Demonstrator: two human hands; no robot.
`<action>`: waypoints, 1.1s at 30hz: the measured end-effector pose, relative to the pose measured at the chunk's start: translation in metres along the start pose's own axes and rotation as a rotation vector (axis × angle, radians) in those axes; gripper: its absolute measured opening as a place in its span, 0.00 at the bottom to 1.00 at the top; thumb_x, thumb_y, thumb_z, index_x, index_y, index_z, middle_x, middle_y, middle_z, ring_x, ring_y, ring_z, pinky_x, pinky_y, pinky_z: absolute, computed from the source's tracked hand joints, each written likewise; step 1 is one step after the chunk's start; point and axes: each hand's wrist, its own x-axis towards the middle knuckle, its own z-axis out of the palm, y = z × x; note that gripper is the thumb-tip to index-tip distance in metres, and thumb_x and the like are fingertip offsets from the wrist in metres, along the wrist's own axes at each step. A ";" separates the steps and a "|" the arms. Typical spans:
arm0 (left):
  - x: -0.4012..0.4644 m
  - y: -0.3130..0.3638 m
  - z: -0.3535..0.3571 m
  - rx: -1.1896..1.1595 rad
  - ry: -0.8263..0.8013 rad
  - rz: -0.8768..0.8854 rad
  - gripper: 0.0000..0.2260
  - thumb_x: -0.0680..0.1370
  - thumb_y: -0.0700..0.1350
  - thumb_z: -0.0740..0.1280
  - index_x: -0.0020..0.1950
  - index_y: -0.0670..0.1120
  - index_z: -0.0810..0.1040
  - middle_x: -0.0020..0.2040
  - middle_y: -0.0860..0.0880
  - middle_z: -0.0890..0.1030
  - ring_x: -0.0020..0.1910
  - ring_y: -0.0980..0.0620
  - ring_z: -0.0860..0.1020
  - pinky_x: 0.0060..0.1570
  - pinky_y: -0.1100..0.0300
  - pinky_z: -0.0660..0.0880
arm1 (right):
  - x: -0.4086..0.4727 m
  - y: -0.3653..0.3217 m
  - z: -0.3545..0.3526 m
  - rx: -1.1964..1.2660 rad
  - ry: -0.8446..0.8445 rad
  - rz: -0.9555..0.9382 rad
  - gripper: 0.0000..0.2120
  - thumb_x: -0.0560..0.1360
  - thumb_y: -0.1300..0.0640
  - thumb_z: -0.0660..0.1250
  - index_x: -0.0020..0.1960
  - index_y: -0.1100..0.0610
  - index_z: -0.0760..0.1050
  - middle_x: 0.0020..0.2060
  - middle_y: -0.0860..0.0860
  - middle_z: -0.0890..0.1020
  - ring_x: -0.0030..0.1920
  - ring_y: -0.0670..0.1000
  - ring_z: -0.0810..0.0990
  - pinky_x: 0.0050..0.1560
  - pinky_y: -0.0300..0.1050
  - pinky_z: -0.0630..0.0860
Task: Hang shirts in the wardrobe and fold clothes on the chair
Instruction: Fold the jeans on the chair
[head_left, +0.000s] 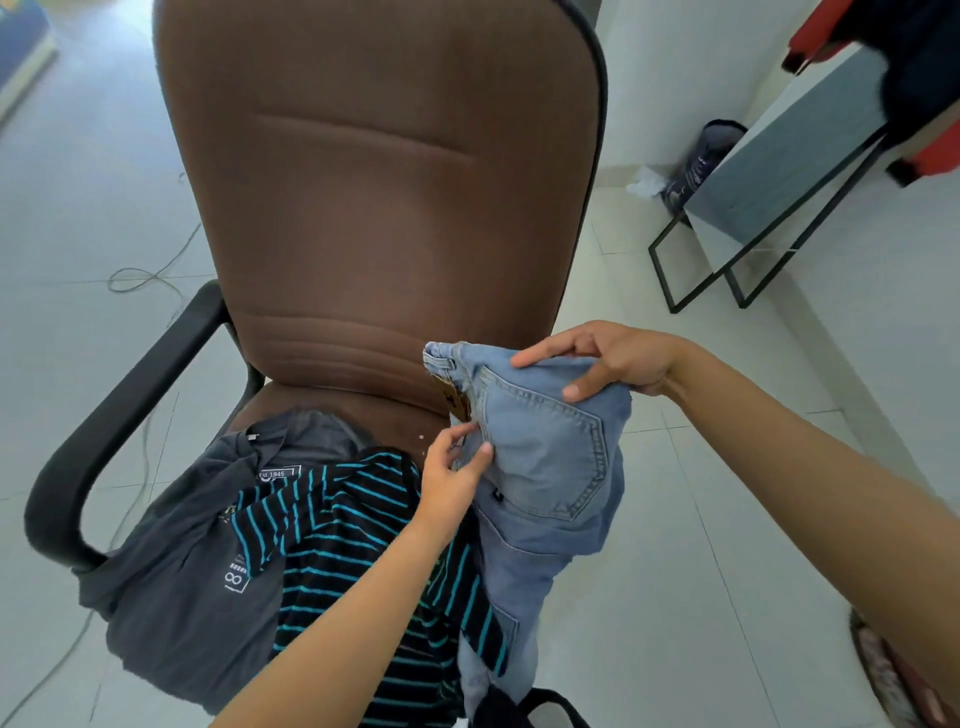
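Two hands hold the jeans (545, 457) over the chair (374, 208): right fingers (582, 387) clamped on the waistband, left fingers (470, 449) pinching beside the pocket; denim looks heavy, floppy; the stiff waistband seems the best hold.

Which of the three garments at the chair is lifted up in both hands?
The light blue denim jeans; the dark grey shirt and the black shirt with turquoise stripes lie on the seat.

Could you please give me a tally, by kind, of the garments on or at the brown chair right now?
Jeans, light blue, held by both hands: 1
Striped shirt, black and teal: 1
Grey shirt: 1
Total: 3
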 end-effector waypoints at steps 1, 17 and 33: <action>0.002 0.007 -0.002 -0.031 -0.011 0.023 0.16 0.69 0.54 0.72 0.55 0.57 0.76 0.62 0.47 0.77 0.62 0.49 0.74 0.63 0.49 0.72 | -0.005 -0.004 0.003 0.003 -0.008 -0.017 0.29 0.66 0.67 0.70 0.66 0.60 0.73 0.60 0.51 0.80 0.58 0.50 0.80 0.55 0.39 0.76; 0.022 0.102 -0.020 -0.205 -0.196 0.173 0.13 0.72 0.29 0.68 0.39 0.45 0.68 0.43 0.46 0.79 0.41 0.52 0.77 0.42 0.60 0.76 | -0.069 -0.032 -0.013 0.090 0.067 -0.060 0.26 0.51 0.55 0.85 0.49 0.55 0.84 0.48 0.55 0.85 0.47 0.53 0.84 0.44 0.42 0.80; -0.003 0.120 -0.028 -0.184 -0.175 0.164 0.13 0.70 0.26 0.68 0.46 0.42 0.81 0.40 0.54 0.84 0.40 0.58 0.81 0.42 0.66 0.77 | -0.014 -0.009 0.027 -0.350 0.259 -0.169 0.16 0.66 0.67 0.76 0.39 0.53 0.71 0.36 0.51 0.72 0.36 0.48 0.70 0.37 0.41 0.69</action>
